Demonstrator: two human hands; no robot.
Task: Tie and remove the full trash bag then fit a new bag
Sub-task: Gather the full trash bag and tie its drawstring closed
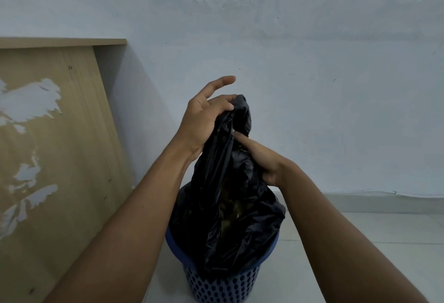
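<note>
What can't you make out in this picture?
Head view:
Inside the black bag: hidden by its plastic.
Knot finished or not: covered by left hand and folds.
Fingertips of the right hand: buried in the bag.
Base of the blue bin: cut off at bottom edge.

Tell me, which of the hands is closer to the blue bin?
Right. The right hand grips the black trash bag low down, just above the blue perforated bin; the left hand pinches the bag's gathered top, higher up.
</note>
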